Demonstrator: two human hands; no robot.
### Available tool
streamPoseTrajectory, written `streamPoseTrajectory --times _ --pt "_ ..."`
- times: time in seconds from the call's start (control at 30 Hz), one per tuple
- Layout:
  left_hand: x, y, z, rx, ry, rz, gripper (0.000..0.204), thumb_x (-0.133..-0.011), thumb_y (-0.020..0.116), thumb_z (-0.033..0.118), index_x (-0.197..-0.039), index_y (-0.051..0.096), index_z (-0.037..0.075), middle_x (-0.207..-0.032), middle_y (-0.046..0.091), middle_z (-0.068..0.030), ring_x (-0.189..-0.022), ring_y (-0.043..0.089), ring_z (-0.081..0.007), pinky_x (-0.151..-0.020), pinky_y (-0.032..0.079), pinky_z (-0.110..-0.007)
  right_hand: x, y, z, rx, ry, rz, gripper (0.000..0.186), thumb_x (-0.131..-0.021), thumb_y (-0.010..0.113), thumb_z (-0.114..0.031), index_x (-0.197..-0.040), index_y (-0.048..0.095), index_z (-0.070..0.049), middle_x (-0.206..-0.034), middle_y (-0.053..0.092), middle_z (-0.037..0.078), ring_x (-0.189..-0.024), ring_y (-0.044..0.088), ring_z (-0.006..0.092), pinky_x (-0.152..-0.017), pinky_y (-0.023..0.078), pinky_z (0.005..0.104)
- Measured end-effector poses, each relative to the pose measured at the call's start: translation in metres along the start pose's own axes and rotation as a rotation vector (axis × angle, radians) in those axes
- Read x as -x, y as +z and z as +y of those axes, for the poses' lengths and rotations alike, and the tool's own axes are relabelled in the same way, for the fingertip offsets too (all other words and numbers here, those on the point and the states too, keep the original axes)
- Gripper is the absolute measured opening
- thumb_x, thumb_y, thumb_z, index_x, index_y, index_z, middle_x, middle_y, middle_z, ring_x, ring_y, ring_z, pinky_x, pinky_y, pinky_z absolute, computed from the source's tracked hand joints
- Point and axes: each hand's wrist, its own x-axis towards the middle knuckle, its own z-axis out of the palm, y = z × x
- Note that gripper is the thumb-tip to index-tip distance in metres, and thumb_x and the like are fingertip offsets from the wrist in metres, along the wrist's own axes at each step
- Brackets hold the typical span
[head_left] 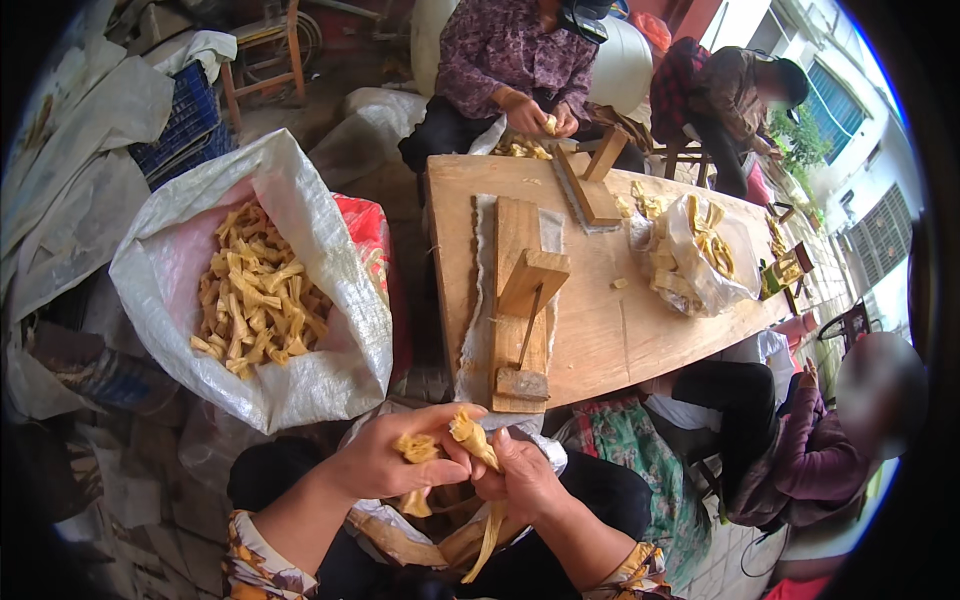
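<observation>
Above my lap, my left hand [405,455] is closed round a pale yellow, fibrous piece [415,449] that looks like a dried vegetable strip, its lower end sticking out below the fingers. Close against it, my right hand [525,477] pinches a second yellow piece [470,435] with a frayed top. A long yellow strip [487,545] hangs beneath the right hand. Fingers of both hands meet in the middle, so part of the grip is hidden. Longer, broader pieces [400,535] of the same yellow material lie in my lap below the hands.
A large white woven sack [345,360] holding many yellow pieces [260,290] stands at the left. Ahead, a wooden table [600,350] carries a wooden block fixture with a metal rod [530,325], another wooden stand [590,190] and a plastic bag of pieces [700,260]. Several people sit around it.
</observation>
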Motion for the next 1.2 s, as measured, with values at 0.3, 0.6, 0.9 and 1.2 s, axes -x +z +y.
streamPoseTrajectory --times 0.3,0.6,0.9,1.2 --pt "-0.011 0.014 -0.022 0.031 0.010 0.278 0.014 -0.082 0.071 0.003 -0.093 0.063 -0.001 -0.076 0.066 -0.0063 -0.062 0.061 -0.0096 -0.055 0.048 -0.022 0.014 0.008 -0.005 0.056 -0.086 -0.124 0.040 -0.099 0.051 -0.038 -0.083 0.061 -0.003 -0.062 0.044 -0.004 -0.054 0.033 0.0056 -0.049 0.024 0.0225" --pt "-0.014 0.053 -0.057 -0.294 -0.045 -0.058 0.038 -0.093 0.064 0.022 -0.124 0.059 0.002 -0.103 0.070 -0.0096 -0.096 0.062 -0.0117 -0.087 0.048 -0.027 0.007 -0.019 -0.032 -0.463 -0.640 0.016 0.037 -0.100 0.045 -0.040 -0.084 0.053 -0.007 -0.064 0.049 0.003 -0.053 0.041 0.0125 -0.046 0.031 0.0263" --pt "-0.020 0.035 -0.048 -0.151 -0.341 -0.139 0.020 -0.093 0.062 0.018 -0.086 0.065 -0.001 -0.069 0.064 -0.0027 -0.064 0.058 -0.0081 -0.062 0.048 -0.025 0.009 -0.038 -0.057 0.344 -1.235 0.966 0.046 -0.094 0.053 -0.007 -0.137 0.038 -0.001 -0.123 0.052 0.012 -0.112 0.050 0.0208 -0.097 0.038 0.0352" --pt "-0.015 0.002 -0.036 -0.758 0.284 -0.157 0.016 -0.074 0.073 0.011 -0.089 0.067 0.006 -0.076 0.063 -0.0129 -0.072 0.063 -0.0334 -0.062 0.049 -0.038 0.011 -0.002 -0.034 1.342 -1.085 0.131 0.028 -0.075 0.078 -0.021 -0.092 0.062 -0.004 -0.075 0.062 0.007 -0.069 0.065 0.0245 -0.058 0.051 0.0354"
